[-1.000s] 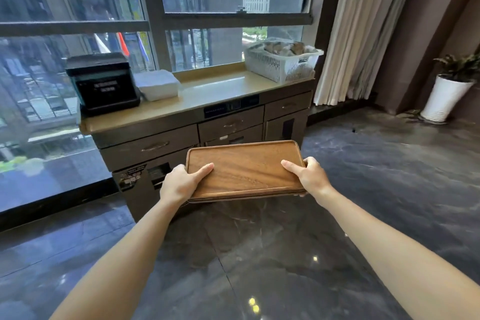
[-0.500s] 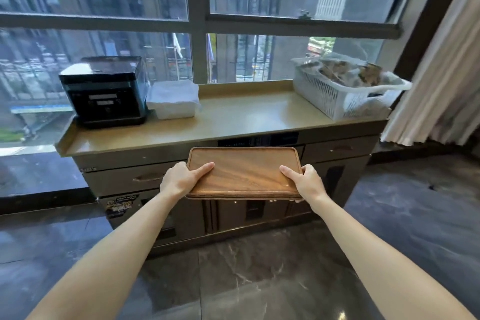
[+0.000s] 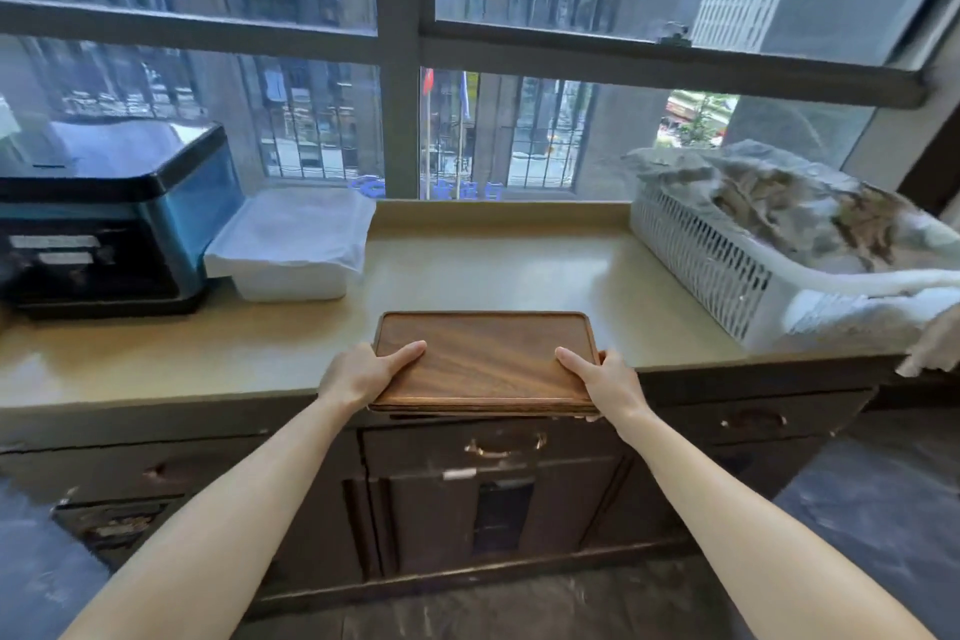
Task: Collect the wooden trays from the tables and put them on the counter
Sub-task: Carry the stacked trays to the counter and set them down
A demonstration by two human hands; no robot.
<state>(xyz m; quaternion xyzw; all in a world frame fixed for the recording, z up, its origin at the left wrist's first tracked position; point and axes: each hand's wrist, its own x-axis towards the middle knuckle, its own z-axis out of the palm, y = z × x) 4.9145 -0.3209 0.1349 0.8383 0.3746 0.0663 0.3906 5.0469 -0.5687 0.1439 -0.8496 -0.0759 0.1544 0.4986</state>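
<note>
— So where is the stack of trays [image 3: 485,361]?
— Over the front edge of the worktop [image 3: 498,270], between the white tub [image 3: 291,250] and the basket [image 3: 727,270].
— Both hands on it?
— Yes: left hand [image 3: 363,372] and right hand [image 3: 602,379] are each closed on a short side, thumbs on top.

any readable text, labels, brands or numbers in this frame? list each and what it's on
Nothing can be quoted with confidence.
Black appliance: two pale label strips on its front, blurred, unreadable.
Blue sign outside the window, just above the counter's back edge: characters too blurred to read.
Cabinet: small white tag below the drawer handle, no legible print.
Cabinet, lower left: sticker, too smeared to read.
Wooden tray, plastic tub, white basket: no text visible.
</note>
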